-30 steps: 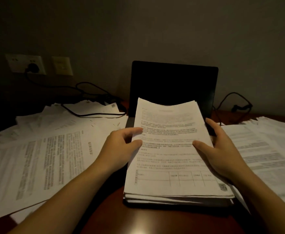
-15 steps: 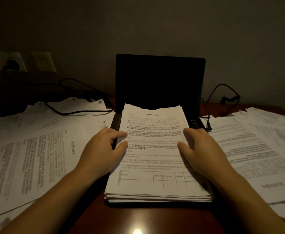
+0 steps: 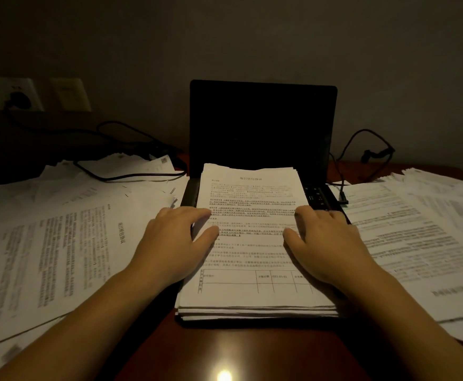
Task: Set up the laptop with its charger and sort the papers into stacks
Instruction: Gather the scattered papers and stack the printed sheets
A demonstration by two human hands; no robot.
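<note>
The paper stack (image 3: 252, 193) lies on the keyboard of the laptop (image 3: 263, 125); left hand (image 3: 175, 237) and right hand (image 3: 326, 243) press flat on its sides, fingers (image 3: 194, 213) straight, slightly apart, clamping nothing. An uneven push could slide sheets off into the loose papers (image 3: 60, 243) beside the laptop.

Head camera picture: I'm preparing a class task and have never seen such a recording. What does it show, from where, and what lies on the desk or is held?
No machine here: a person wears one camera on the head, looking down at their own hands. The left hand and right hand rest with relaxed fingers on a paper stack, which sits on an open laptop with a dark screen. Loose papers cover the desk on both sides. A cable lies across the left ones. Nothing is lifted.
</note>
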